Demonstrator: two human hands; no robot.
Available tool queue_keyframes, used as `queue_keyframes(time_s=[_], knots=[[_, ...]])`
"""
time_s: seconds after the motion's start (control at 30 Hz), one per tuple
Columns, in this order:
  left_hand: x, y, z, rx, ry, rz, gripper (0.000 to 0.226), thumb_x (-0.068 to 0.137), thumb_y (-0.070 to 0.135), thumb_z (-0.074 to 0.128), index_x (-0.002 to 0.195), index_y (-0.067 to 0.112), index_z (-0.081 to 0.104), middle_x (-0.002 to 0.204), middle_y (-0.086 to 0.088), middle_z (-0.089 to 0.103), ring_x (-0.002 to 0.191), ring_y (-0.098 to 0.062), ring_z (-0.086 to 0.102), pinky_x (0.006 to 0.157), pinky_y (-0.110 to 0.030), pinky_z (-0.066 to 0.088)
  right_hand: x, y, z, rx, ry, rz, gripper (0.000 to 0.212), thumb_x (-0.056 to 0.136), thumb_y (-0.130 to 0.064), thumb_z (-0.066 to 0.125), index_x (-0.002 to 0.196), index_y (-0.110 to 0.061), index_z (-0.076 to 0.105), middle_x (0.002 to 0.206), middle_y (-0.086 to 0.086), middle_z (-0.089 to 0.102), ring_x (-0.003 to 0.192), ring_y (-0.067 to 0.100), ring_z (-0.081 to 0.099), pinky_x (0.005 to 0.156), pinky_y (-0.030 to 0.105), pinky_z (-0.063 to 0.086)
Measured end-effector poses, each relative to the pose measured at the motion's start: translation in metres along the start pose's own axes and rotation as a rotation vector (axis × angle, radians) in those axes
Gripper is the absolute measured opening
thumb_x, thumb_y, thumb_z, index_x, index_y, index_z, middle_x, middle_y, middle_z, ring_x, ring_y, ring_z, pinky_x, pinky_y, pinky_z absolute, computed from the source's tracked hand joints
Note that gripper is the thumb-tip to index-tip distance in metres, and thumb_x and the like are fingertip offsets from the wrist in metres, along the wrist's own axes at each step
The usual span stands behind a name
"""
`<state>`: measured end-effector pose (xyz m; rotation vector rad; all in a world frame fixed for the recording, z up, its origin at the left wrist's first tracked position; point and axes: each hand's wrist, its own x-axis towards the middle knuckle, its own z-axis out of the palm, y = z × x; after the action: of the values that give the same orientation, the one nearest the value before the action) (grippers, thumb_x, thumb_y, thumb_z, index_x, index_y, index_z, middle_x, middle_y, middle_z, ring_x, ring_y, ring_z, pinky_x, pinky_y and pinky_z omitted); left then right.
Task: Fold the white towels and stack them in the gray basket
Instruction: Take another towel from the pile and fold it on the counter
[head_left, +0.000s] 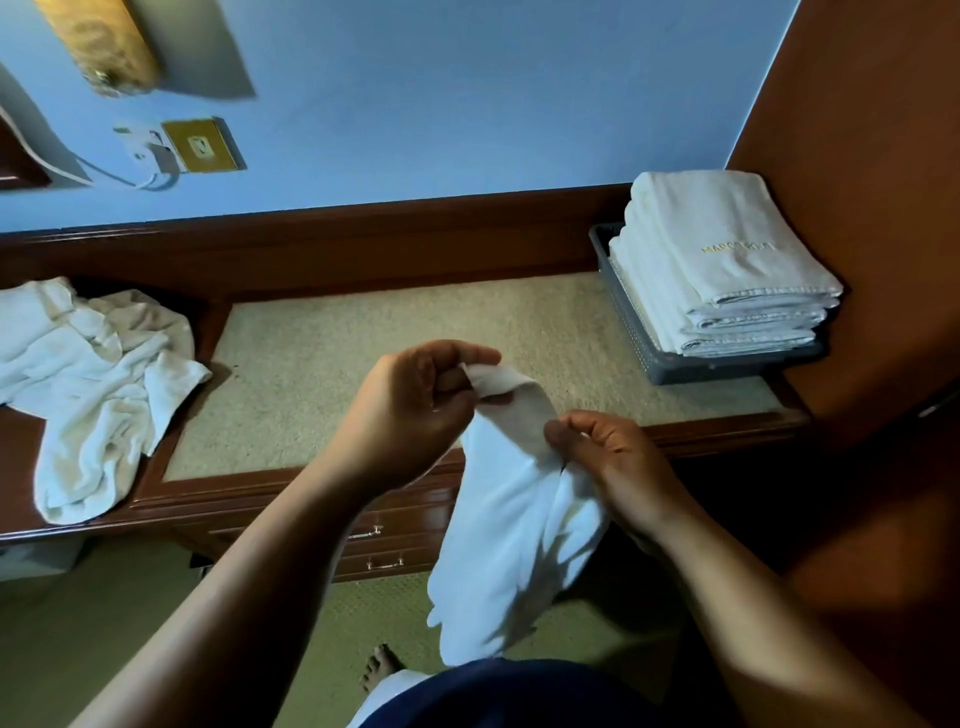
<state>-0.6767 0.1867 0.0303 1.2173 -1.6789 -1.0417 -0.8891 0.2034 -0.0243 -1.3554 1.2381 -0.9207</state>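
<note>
Left hand (415, 400) pinches the top corner of a white towel (511, 530), fingers curled round the edge. Right hand (610, 457) pinches the hem at 4 o'clock from it. Towel hangs limp over the desk (363, 364) front edge: soft, light, floppy, best held by the corners. Gray basket (631, 322) at 2 o'clock holds a folded stack (727, 260). Unfolded pile (88, 379) at 9 o'clock.
</note>
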Motion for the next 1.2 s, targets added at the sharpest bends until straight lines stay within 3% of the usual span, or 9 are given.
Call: queue_keyframes(time_s=[0.1, 0.27, 0.33, 0.47, 0.6, 0.77, 0.97, 1.1, 1.2], knots=[[0.001, 0.0, -0.001, 0.068, 0.076, 0.003, 0.009, 0.097, 0.01, 0.065, 0.099, 0.012, 0.073, 0.085, 0.003, 0.079, 0.083, -0.011, 0.076, 0.084, -0.039, 0.062, 0.0, -0.002, -0.006, 0.112, -0.07, 0.037, 0.03, 0.085, -0.041, 0.065, 0.073, -0.014, 0.067, 0.068, 0.008, 0.06, 0.062, 0.019, 0.05, 0.056, 0.03, 0.038], [0.002, 0.004, 0.004, -0.009, 0.165, 0.008, 0.023, 0.104, 0.019, 0.055, 0.091, 0.004, 0.066, 0.069, -0.005, 0.072, 0.059, -0.021, 0.07, 0.062, -0.038, 0.06, 0.0, -0.005, -0.005, 0.16, -0.099, 0.06, 0.022, 0.081, -0.039, 0.069, 0.075, -0.017, 0.07, 0.069, 0.009, 0.062, 0.061, 0.018, 0.053, 0.055, 0.024, 0.043], [0.004, -0.001, 0.006, -0.159, 0.204, -0.02, 0.025, 0.106, 0.016, 0.049, 0.089, 0.0, 0.059, 0.062, -0.006, 0.062, 0.053, -0.02, 0.06, 0.057, -0.036, 0.051, 0.0, -0.007, -0.007, 0.242, -0.011, 0.082, 0.012, 0.088, -0.027, 0.067, 0.08, -0.019, 0.069, 0.063, 0.003, 0.057, 0.054, 0.01, 0.049, 0.051, 0.02, 0.039], [0.005, -0.014, 0.002, -0.406, 0.21, -0.076, 0.029, 0.109, 0.014, 0.038, 0.085, 0.009, 0.054, 0.061, 0.002, 0.051, 0.057, -0.013, 0.049, 0.062, -0.034, 0.043, -0.002, -0.014, -0.032, 0.395, 0.17, 0.134, 0.028, 0.095, 0.003, 0.044, 0.092, -0.013, 0.067, 0.057, -0.002, 0.046, 0.052, 0.008, 0.04, 0.048, 0.021, 0.031], [0.0, -0.016, 0.0, -0.501, 0.183, -0.127, 0.03, 0.109, 0.02, 0.034, 0.087, 0.015, 0.054, 0.067, 0.007, 0.054, 0.065, -0.01, 0.047, 0.066, -0.029, 0.041, 0.001, -0.025, -0.058, 0.355, 0.226, 0.136, 0.034, 0.094, 0.006, 0.049, 0.08, -0.013, 0.073, 0.064, 0.0, 0.06, 0.067, 0.012, 0.054, 0.065, 0.028, 0.042], [-0.001, -0.014, 0.01, -0.297, 0.14, -0.074, 0.043, 0.1, 0.052, 0.04, 0.077, 0.017, 0.047, 0.061, 0.01, 0.045, 0.059, -0.007, 0.042, 0.058, -0.025, 0.037, 0.001, -0.038, -0.059, 0.395, 0.204, 0.091, 0.015, 0.088, 0.004, 0.062, 0.084, -0.006, 0.072, 0.075, 0.006, 0.071, 0.076, 0.015, 0.066, 0.07, 0.032, 0.056], [0.0, -0.005, 0.024, 0.025, 0.103, 0.083, 0.052, 0.08, 0.053, 0.076, 0.067, 0.022, 0.036, 0.053, 0.013, 0.04, 0.05, -0.003, 0.036, 0.048, -0.02, 0.031, -0.001, -0.05, -0.033, 0.479, 0.148, 0.039, 0.007, 0.082, 0.004, 0.068, 0.084, 0.0, 0.074, 0.081, 0.017, 0.072, 0.081, 0.025, 0.069, 0.076, 0.036, 0.061], [0.0, -0.008, 0.03, 0.138, 0.072, 0.081, 0.062, 0.067, 0.065, 0.08, 0.067, 0.025, 0.034, 0.058, 0.007, 0.039, 0.053, -0.009, 0.034, 0.047, -0.036, 0.03, -0.003, -0.058, -0.021, 0.476, 0.078, 0.002, 0.023, 0.067, -0.004, 0.059, 0.082, -0.004, 0.078, 0.09, 0.022, 0.074, 0.091, 0.028, 0.073, 0.088, 0.041, 0.059], [-0.002, -0.014, 0.03, 0.177, 0.061, 0.06, 0.059, 0.07, 0.065, 0.077, 0.068, 0.025, 0.034, 0.059, -0.001, 0.041, 0.054, -0.016, 0.037, 0.048, -0.043, 0.037, -0.003, -0.055, -0.016, 0.273, 0.077, -0.032, 0.029, 0.061, -0.013, 0.074, 0.089, -0.014, 0.08, 0.092, 0.012, 0.077, 0.095, 0.024, 0.073, 0.091, 0.04, 0.057]])
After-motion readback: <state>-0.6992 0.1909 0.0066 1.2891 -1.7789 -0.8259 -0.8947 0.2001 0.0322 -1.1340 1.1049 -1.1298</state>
